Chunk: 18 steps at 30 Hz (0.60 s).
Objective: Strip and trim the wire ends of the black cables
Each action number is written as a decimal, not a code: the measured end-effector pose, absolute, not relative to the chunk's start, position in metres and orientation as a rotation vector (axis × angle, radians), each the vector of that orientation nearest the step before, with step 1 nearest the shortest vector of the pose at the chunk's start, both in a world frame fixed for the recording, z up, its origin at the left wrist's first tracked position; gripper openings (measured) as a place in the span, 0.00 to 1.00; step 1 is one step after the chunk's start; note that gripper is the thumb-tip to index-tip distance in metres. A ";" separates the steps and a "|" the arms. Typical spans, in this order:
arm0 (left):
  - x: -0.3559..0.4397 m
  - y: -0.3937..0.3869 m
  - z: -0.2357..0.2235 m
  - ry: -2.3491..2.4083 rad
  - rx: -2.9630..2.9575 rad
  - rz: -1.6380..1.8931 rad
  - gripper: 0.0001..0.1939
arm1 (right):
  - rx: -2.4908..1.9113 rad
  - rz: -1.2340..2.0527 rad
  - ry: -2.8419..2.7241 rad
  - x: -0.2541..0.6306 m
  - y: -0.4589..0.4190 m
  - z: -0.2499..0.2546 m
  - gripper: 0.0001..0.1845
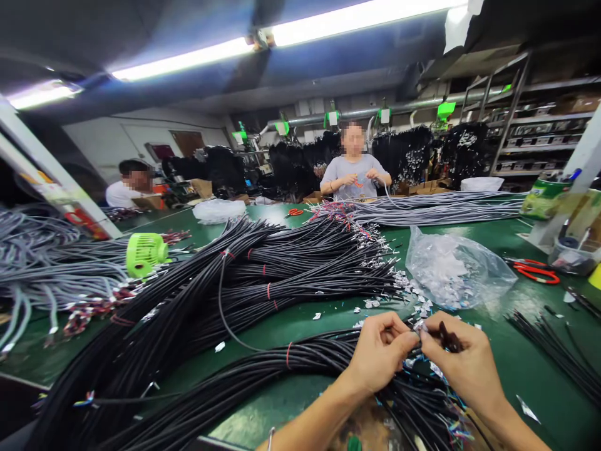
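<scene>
My left hand (382, 351) is closed in a pinch at the tip of a black cable, above the near cable bundle (263, 369). Close beside it, my right hand (464, 360) has its thumb and forefinger on a small whitish piece (419, 326) at that same cable end. A dark brown tool handle (449, 338) is tucked in the right palm; its working end is hidden, so its kind does not show. Stripped cable ends with coloured wires (457, 426) fan out under my hands. A red band (288, 354) ties the near bundle.
More black cable bundles (282, 269) lie across the green table (253, 410). A clear plastic bag (457, 269) of white scraps, red-handled scissors (538, 270) and loose black cables (554, 351) are at right. A green fan (145, 254) stands left. Two people sit beyond, one handling grey cables (436, 210).
</scene>
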<state>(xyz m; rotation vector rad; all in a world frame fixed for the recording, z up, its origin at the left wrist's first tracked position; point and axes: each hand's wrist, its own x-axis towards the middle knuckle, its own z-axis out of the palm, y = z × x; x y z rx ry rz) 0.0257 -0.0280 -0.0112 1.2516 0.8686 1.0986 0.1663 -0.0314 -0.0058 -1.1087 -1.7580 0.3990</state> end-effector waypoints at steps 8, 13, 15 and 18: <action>0.018 -0.030 -0.010 1.227 2.215 1.178 0.07 | -1.048 0.312 -1.975 0.177 -0.033 -0.003 0.07; 0.015 -0.025 -0.015 1.276 2.437 0.961 0.08 | -1.123 0.574 -1.704 0.197 -0.028 0.000 0.12; 0.016 -0.023 -0.014 1.272 2.256 1.085 0.07 | -1.224 0.502 -1.561 0.203 -0.022 -0.003 0.16; 0.014 -0.022 -0.010 1.292 1.935 1.240 0.05 | -1.378 0.243 -1.753 0.200 -0.017 -0.009 0.19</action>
